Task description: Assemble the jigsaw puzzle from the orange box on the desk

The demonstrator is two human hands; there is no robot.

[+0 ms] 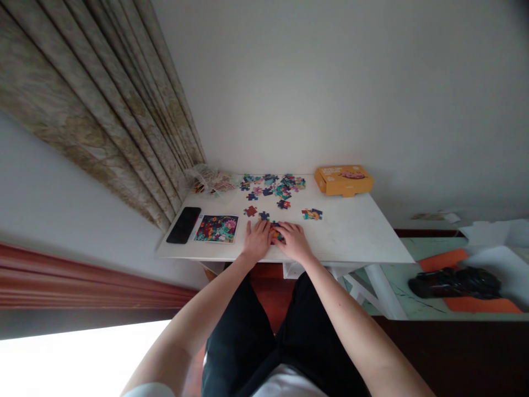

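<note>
Near the front edge of the white table, my left hand [257,241] and my right hand [294,241] meet over a small cluster of colourful jigsaw puzzle pieces [274,232]. The fingers of both hands are bent onto the cluster from either side, covering much of it. Just beyond my left fingertips lies a dark blue piece [263,216], with a reddish-brown piece [250,211] to its left. Farther back is a piece with red on it [284,204]. A small orange and blue group of pieces [312,214] lies right of my right hand.
Several loose pieces [270,181] spread along the back of the table [351,231]. A picture card [216,229] and a black phone [184,225] lie at left, with a clear plastic bag [202,177] behind. An orange box [344,180] sits at back right.
</note>
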